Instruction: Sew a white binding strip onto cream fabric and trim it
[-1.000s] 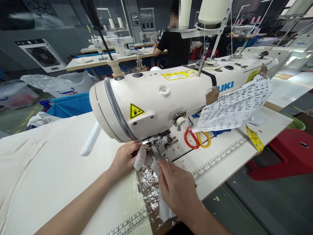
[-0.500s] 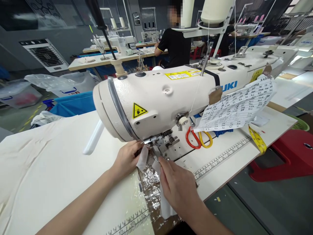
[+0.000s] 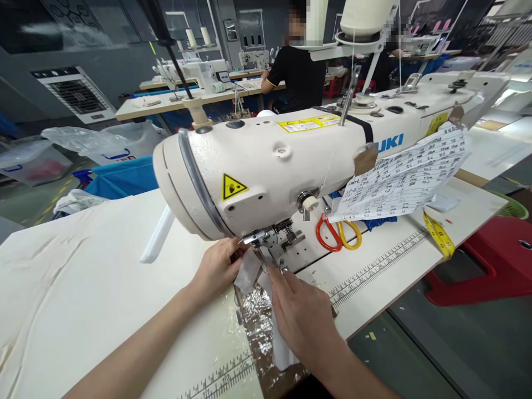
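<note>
A cream industrial sewing machine [image 3: 270,160] stands on a white table [image 3: 91,288]. My left hand [image 3: 216,270] is under the machine head, its fingers pinched on a small white fabric piece [image 3: 247,271] beside the presser foot [image 3: 270,252]. My right hand [image 3: 305,318] lies just in front of the needle, its fingers pressing a white strip [image 3: 280,346] down onto crinkled silver foil [image 3: 255,316] on the table.
Red and yellow scissors [image 3: 336,235] lie behind the needle. A printed sheet [image 3: 409,177] is taped to the machine arm, with a yellow tape measure [image 3: 438,238] below it. A red stool [image 3: 490,260] stands right. A person in black sits at a far table.
My hands have hardly moved; the white piece in my left hand has shifted slightly toward the needle. The view has drifted a little.
</note>
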`<state>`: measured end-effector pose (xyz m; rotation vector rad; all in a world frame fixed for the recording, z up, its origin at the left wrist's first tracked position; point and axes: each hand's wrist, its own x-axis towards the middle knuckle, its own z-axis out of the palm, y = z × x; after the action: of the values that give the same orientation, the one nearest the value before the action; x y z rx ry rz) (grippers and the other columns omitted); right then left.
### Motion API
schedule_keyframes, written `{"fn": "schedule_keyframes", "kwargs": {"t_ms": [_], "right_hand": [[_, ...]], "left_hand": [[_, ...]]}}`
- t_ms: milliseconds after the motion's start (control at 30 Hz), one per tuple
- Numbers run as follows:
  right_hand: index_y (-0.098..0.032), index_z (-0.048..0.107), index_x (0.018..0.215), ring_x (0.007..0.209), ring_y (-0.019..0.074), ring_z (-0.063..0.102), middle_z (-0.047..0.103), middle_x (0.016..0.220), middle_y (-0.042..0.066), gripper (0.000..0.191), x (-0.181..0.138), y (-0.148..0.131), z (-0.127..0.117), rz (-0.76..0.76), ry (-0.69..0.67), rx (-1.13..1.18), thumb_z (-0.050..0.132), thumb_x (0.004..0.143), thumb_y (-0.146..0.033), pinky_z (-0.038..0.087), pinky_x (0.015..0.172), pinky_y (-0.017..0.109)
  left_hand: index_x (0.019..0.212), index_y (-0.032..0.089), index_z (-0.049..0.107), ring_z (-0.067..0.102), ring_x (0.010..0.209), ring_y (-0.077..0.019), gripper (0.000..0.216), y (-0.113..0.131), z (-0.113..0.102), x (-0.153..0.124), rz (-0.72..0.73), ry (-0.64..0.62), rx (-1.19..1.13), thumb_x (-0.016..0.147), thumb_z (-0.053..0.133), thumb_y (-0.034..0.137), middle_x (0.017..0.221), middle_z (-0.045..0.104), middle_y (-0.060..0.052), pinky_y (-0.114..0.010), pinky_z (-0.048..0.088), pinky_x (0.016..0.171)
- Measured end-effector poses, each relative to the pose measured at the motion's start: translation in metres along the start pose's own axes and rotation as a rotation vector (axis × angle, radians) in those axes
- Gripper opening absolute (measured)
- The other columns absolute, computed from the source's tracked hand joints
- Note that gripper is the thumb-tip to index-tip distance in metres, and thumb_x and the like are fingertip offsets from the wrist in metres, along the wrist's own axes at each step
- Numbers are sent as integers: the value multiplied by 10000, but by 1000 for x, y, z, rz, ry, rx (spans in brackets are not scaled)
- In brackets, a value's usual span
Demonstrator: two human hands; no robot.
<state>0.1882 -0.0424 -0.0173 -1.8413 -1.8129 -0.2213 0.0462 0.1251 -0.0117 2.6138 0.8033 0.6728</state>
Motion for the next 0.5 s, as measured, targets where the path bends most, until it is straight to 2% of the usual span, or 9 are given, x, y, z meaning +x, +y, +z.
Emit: {"fn": "schedule_keyframes", "kwargs": {"t_ms": [133, 267, 367, 500], "right_hand": [[-96, 617, 1240, 633, 182, 696, 738, 841, 62, 332, 0, 0, -1, 35, -10, 40, 511, 926, -87, 439, 489, 285], [-103, 614, 1242, 627, 172, 688, 741, 845, 60, 339, 2, -1, -3, 62, -61, 22, 529, 915, -82, 432, 485, 274], [-103, 608, 1250, 605, 165, 676, 742, 839, 60, 350, 3, -2, -1, 60, -72, -9, 550, 905, -90, 427, 470, 267], [-97, 609, 1236, 607, 171, 680, 743, 824, 62, 338, 4, -4, 3, 48, -34, -57, 558, 903, -92, 450, 484, 265]], "left_hand": [[785, 193, 633, 633, 652, -180, 274, 0, -2, 0, -78, -50, -71, 918, 505, 395, 718, 689, -28, -266, 473, 596], [786, 195, 642, 629, 648, -178, 291, 2, -3, -1, -68, -11, -66, 928, 508, 410, 726, 690, -28, -266, 478, 588], [801, 193, 647, 635, 644, -172, 279, 2, -3, -2, 6, 31, -27, 940, 509, 392, 748, 706, -33, -263, 485, 580], [877, 186, 654, 676, 725, -171, 181, -3, 0, -3, 225, 100, 43, 958, 516, 270, 820, 721, -49, -263, 524, 641]]}}
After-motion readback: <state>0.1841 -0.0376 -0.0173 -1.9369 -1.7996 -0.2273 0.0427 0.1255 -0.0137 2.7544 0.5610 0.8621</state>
